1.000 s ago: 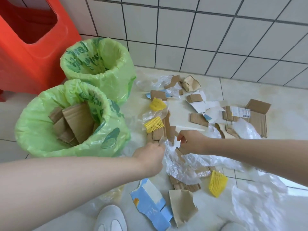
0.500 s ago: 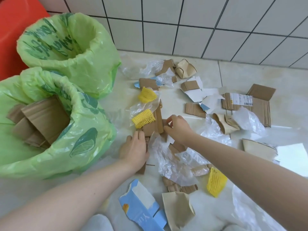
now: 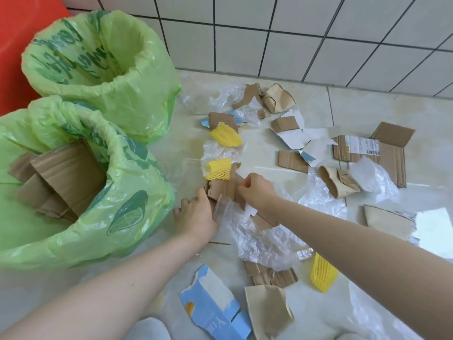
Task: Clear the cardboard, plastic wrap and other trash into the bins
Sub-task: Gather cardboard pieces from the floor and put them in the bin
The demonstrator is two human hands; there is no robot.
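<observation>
Torn cardboard strips [image 3: 221, 190] lie on the tiled floor between my hands. My left hand [image 3: 195, 217] grips their near left side, and my right hand [image 3: 257, 191] pinches their right edge. A yellow foam net [image 3: 218, 169] sits on the far end of the strips. Crumpled clear plastic wrap [image 3: 259, 238] spreads under my right forearm. The near green-lined bin [image 3: 127, 182] at the left holds cardboard pieces [image 3: 66, 175]. Behind it the far green-lined bin [image 3: 103, 77] shows nothing inside.
More trash litters the floor: a flattened box with a label [image 3: 375, 153], brown paper cups [image 3: 340, 182], two more yellow nets [image 3: 225, 136], a torn blue carton [image 3: 213, 310], clear wrap at the right. A red plastic object [image 3: 22, 40] stands behind the bins, and a tiled wall [image 3: 318, 33] runs along the back.
Both hands moved forward from the plastic wrap onto the cardboard strips and closed round them. The view came closer to the floor and shifted right.
</observation>
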